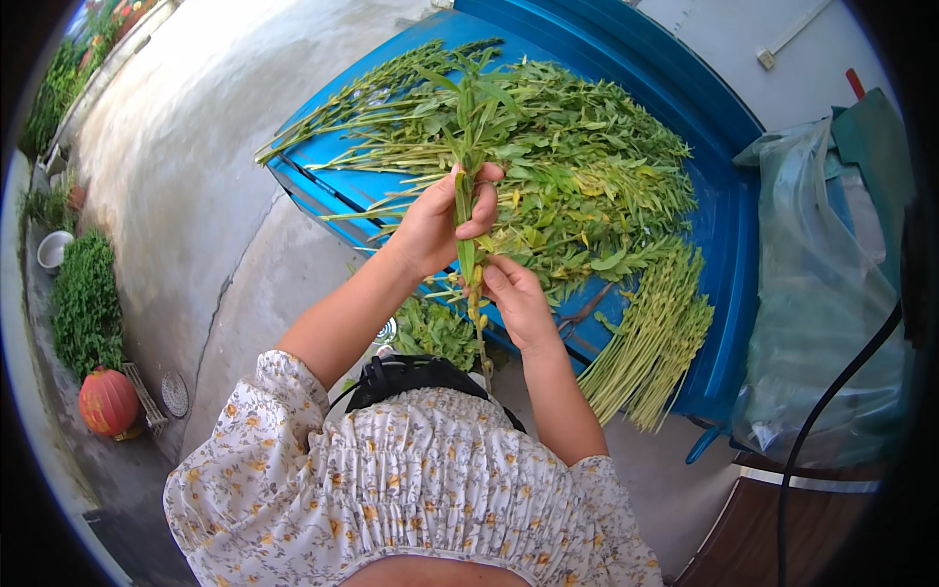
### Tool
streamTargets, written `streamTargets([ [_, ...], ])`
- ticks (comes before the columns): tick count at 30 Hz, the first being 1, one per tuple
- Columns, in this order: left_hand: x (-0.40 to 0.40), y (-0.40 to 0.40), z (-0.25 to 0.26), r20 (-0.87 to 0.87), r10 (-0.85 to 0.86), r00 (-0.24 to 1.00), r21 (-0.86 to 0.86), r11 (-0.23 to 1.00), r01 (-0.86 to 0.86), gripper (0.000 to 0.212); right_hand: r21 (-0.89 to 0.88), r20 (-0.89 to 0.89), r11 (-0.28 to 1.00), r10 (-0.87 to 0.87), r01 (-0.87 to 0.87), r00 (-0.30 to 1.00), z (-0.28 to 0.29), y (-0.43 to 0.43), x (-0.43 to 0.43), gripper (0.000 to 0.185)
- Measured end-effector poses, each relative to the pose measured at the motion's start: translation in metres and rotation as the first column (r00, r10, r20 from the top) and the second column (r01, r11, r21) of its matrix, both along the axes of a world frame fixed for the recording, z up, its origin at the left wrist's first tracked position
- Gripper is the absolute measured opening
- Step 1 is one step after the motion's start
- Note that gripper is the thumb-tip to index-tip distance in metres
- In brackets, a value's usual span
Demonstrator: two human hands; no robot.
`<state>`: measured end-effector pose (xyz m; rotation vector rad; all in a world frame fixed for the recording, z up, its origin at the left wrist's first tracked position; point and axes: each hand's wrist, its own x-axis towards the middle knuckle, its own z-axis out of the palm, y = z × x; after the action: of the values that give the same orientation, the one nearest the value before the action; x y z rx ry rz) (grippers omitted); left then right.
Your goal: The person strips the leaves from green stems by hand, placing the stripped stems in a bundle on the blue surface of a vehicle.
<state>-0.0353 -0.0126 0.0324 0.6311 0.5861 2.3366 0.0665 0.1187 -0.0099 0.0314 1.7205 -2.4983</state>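
Upright before my chest is a leafy green stalk (465, 139), which looks like sesame. My left hand (447, 216) is closed around its upper middle, below the leafy tip. Lower down, the thumb and fingers of my right hand (517, 301) pinch the stalk where yellowish pods or small leaves show. Part of that grip is hidden behind the fingers. Beyond both hands, a broad heap of leafy stalks (587, 161) covers a blue metal cargo bed (722, 293). To the right of my right hand lies a bundle of leafless stalks (645, 341), cut ends towards me.
Scissors (585, 312) lie beside the leafless bundle. More bare podded stalks (367, 95) lie at the bed's far left. Plucked leaves (436, 330) are piled below the bed's edge. Plastic sheeting (814, 293) hangs at right, near a black cable (821, 411). A red lantern (108, 402) stands left.
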Motion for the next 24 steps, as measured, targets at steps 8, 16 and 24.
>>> streamTargets([
  [8,-0.002,0.0,-0.004,0.06,0.029,0.998,0.1,0.994,-0.035,0.031,-0.021,-0.031,0.95,-0.311,0.31,0.95,-0.015,-0.007,0.013,0.02],
  [16,-0.007,0.001,-0.01,0.205,0.079,0.976,0.046,0.995,-0.091,0.026,0.419,-0.5,0.781,-0.227,0.463,0.836,-0.001,0.014,0.03,0.025],
  [24,0.002,0.01,-0.012,0.08,-0.028,0.996,-0.025,0.999,0.03,0.028,0.499,-0.411,0.751,-0.235,0.433,0.881,0.028,-0.004,-0.021,0.024],
])
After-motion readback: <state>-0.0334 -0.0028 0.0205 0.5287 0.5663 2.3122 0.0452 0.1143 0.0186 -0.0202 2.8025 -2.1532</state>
